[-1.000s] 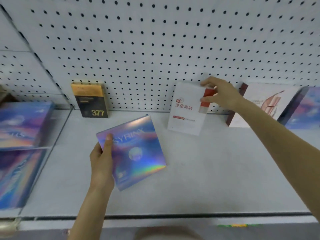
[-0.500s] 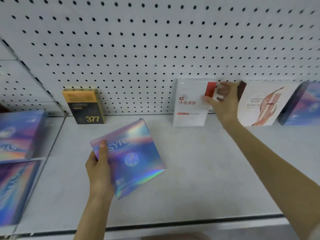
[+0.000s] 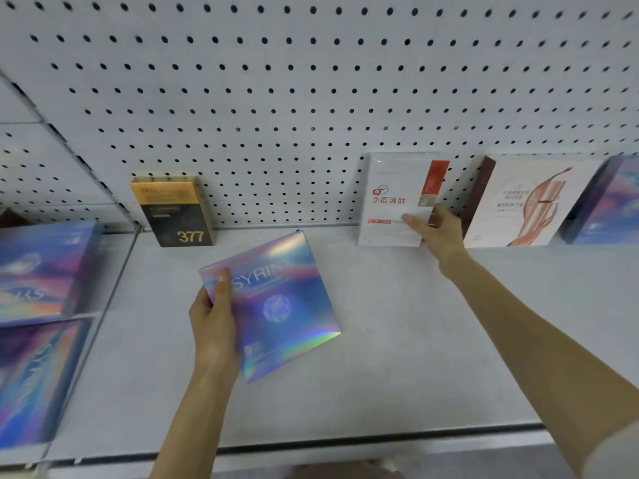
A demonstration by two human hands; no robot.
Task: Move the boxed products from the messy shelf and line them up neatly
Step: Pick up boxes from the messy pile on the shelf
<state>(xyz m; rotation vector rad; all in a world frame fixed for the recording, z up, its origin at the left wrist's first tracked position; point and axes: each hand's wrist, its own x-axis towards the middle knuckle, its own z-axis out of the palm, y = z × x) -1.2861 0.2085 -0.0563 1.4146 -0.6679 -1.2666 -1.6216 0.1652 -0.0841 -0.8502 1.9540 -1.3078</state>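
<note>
SYRINX holographic box [image 3: 276,305] was gripped in the left hand [image 3: 212,319], thumb across its face. The right hand [image 3: 436,233] pinched the upright white-and-red box [image 3: 394,202] on the shelf [image 3: 380,382]; fingers behind were hidden.

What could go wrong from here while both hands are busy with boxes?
The right hand pinches only the lower right corner of the white box, so the box may topple forward when released. The left hand holds the tilted holographic box by one edge, so it could slip onto the shelf.
</note>
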